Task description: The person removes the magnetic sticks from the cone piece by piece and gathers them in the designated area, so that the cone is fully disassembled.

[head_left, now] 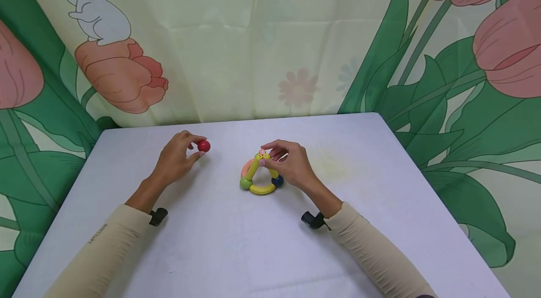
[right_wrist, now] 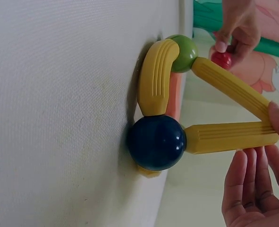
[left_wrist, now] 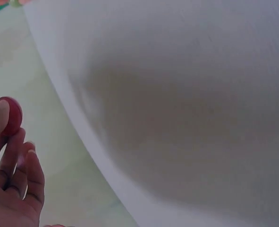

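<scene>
Between thumb and fingertips my left hand (head_left: 173,160) pinches a small red ball (head_left: 204,146), raised over the table's back left. Right of it on the table stands a toy frame of rods and balls. A curved yellow rod (head_left: 262,190) joins a green ball (head_left: 246,184) to a dark blue ball (right_wrist: 156,143) at its base. A curved orange rod (right_wrist: 174,94) shows behind. Two straight yellow rods (right_wrist: 231,90) lean up from the balls and meet at the top, where my right hand (head_left: 297,166) pinches their ends. Its fingers partly hide the tip.
The table (head_left: 236,241) has a white cover. Behind it hangs a curtain (head_left: 211,53) printed with tulips, leaves and a white animal. A small black camera (head_left: 158,216) sits at the left wrist, and another black camera (head_left: 313,219) at the right.
</scene>
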`<state>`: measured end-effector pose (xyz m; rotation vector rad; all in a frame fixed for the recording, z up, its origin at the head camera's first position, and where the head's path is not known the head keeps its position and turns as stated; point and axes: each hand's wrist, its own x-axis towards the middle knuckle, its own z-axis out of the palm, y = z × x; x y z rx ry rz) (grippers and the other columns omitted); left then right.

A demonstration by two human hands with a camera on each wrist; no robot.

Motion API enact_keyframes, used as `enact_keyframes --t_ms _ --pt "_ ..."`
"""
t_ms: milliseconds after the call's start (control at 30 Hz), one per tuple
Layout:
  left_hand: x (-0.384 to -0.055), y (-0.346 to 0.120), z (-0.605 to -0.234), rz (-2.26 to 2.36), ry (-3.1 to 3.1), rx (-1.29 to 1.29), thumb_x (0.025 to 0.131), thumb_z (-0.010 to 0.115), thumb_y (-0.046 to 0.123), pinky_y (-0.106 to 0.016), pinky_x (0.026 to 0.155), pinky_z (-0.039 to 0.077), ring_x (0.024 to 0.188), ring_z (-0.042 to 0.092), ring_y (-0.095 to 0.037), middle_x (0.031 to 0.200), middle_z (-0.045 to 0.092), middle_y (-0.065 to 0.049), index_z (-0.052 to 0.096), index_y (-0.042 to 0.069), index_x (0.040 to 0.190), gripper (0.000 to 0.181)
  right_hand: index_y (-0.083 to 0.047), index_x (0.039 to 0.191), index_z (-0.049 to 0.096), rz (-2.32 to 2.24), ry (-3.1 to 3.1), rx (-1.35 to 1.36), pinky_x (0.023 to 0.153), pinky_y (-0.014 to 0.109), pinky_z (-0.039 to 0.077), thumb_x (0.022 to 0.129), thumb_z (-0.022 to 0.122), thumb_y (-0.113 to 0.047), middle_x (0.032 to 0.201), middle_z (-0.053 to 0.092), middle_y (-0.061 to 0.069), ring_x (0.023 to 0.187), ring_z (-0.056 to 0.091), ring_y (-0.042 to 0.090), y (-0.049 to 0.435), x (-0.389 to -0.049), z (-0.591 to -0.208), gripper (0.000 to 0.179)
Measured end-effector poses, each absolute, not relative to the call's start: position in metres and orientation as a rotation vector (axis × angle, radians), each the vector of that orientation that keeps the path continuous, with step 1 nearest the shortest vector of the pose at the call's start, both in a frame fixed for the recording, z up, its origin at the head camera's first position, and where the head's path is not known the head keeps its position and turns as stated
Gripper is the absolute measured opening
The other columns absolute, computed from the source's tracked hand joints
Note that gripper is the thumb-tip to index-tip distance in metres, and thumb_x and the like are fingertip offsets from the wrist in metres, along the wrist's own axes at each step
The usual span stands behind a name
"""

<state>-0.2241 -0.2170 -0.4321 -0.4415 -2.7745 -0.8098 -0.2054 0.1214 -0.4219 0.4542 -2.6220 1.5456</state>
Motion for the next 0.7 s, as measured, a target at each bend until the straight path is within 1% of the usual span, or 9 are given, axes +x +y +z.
enact_keyframes --t_ms 267,433,700 --pt "-0.238 -0.241 -0.433 -0.774 -2.881 -0.380 0.093 0.078 0.003 -0.043 0.079 0.050 0.105 0.062 -0.037 0.119 0.067 -0.020 0.070 0.001 0.134 0.042 -0.024 0.116 0.082 1.545 -2.628 0.448 0.078 0.032 0.059 0.085 0.092 -0.028 0.093 0.071 0.001 0.088 0.068 0.019 0.122 -0.205 -0.421 0.034" --pt "-0.247 -0.253 -0.437 -0.749 -2.951 -0.337 0.095 0.074 0.003 -0.048 0.082 0.052 0.106 0.062 -0.038 0.119 0.066 -0.022 0.070 -0.001 0.135 0.041 -0.023 0.116 0.081 1.546 -2.627 0.449 0.079 0.034 0.059 0.084 0.092 -0.028 0.093 0.071 0.001 0.088 0.068 0.019 0.121 -0.205 -0.421 0.034" --pt "-0.255 -0.257 -0.443 -0.728 -3.026 -0.294 0.096 0.075 0.006 -0.053 0.088 0.056 0.109 0.063 -0.040 0.122 0.064 -0.025 0.068 -0.003 0.135 0.040 -0.024 0.117 0.081 1.553 -2.644 0.432 0.080 0.033 0.059 0.085 0.092 -0.029 0.095 0.071 0.001 0.090 0.067 0.019 0.122 -0.205 -0.422 0.035"
